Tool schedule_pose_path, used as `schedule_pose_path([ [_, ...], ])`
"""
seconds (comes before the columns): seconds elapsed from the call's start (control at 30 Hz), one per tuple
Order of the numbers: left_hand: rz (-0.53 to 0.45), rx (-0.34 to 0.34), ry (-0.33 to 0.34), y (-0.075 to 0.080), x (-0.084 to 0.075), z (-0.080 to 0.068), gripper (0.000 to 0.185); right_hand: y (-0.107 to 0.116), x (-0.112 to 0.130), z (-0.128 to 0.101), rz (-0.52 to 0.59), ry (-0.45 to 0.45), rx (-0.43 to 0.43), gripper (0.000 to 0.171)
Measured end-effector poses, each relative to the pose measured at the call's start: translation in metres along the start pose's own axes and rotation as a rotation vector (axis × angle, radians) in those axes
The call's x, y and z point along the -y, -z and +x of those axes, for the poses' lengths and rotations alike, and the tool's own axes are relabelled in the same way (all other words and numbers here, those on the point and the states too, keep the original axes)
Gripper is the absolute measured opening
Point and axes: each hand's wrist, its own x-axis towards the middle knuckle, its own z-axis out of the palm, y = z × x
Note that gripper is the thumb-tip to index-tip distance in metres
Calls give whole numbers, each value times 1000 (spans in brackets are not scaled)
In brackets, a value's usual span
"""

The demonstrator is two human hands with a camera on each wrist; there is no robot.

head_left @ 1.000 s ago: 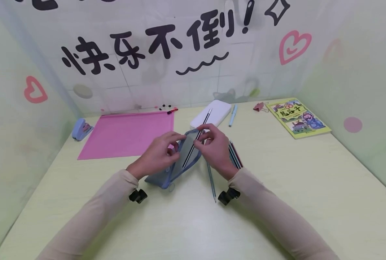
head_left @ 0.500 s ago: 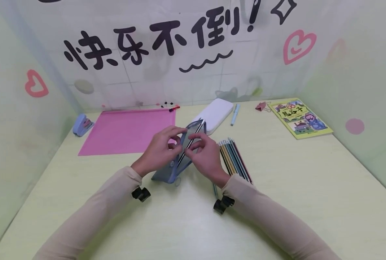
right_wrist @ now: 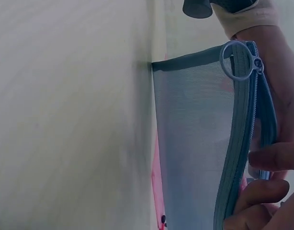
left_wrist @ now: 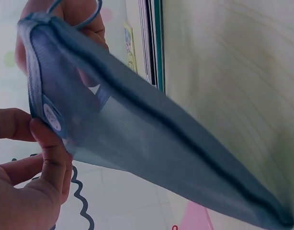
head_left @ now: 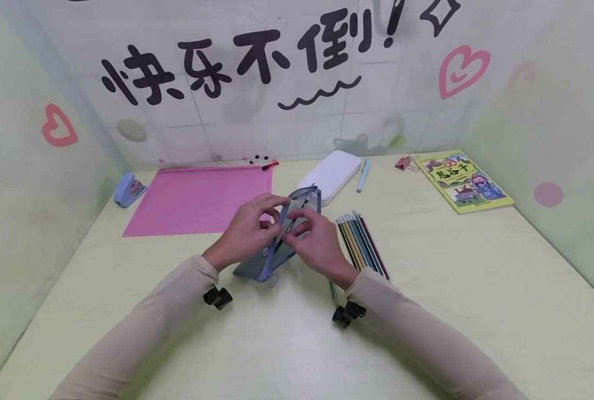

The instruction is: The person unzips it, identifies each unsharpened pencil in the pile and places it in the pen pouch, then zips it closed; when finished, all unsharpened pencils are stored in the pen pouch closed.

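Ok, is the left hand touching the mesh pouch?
Touching. The left wrist view shows the left hand pinching the mesh pouch by its edge beside the round badge, no gap between them.

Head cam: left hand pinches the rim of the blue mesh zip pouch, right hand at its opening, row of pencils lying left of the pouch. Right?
Wrong side: the row of pencils lies right of the blue mesh zip pouch, as the head view shows. Left hand pinching the rim and right hand at the opening stand.
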Motion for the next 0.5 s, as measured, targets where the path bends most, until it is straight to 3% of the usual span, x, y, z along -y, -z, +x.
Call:
schedule_pose_path([
  [0.3,-34,-6,36,5,1,0,47,41,-5,-2,-25,71,-29,35],
  [0.5,-39,0,36,5,0,-1,48,79,-23,4,-146,44,-58,30],
])
